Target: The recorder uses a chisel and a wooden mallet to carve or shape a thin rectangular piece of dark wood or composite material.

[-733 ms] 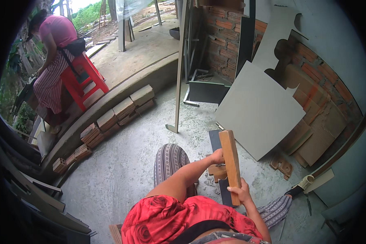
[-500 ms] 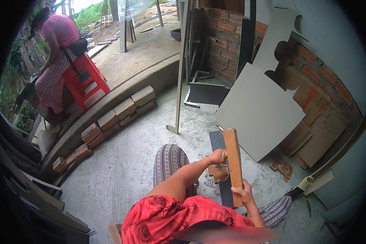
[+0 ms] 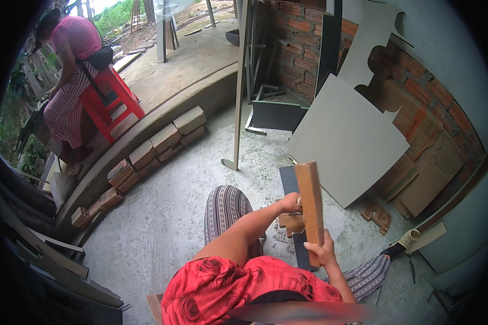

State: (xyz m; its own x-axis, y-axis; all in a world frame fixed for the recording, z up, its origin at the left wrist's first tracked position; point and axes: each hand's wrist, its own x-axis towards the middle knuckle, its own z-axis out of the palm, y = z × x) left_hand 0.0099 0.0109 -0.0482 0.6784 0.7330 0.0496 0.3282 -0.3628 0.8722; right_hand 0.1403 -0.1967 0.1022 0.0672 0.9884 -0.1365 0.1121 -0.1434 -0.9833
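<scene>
The step in hand appears to be steadying and working a wooden bar (image 3: 311, 208) with both hands; it lies at about 4 o'clock from the middle of the view, raised over a dark flat board (image 3: 289, 180) on the concrete floor (image 3: 162, 233). The bar's long axis runs close to 6-to-12 o'clock, its top end leaning a little toward 11. Any shift or turn of it would, I judge, call for the two hands acting together, clear of the wooden blocks (image 3: 291, 223) at its 8 o'clock.

The left forearm reaches toward 2 o'clock, elbow bent, and the left hand (image 3: 290, 202) sits curled at the bar's left edge; whether its grip takes the wood itself or a small pale round piece there, I cannot tell. The right forearm slants toward 11 o'clock, and the right hand (image 3: 322, 251) grips the bar's lower part, thumb across the near face. A patterned trouser knee (image 3: 228, 208) rises at the bar's 9 o'clock; a pale panel (image 3: 350, 143) leans at its 1 o'clock.
</scene>
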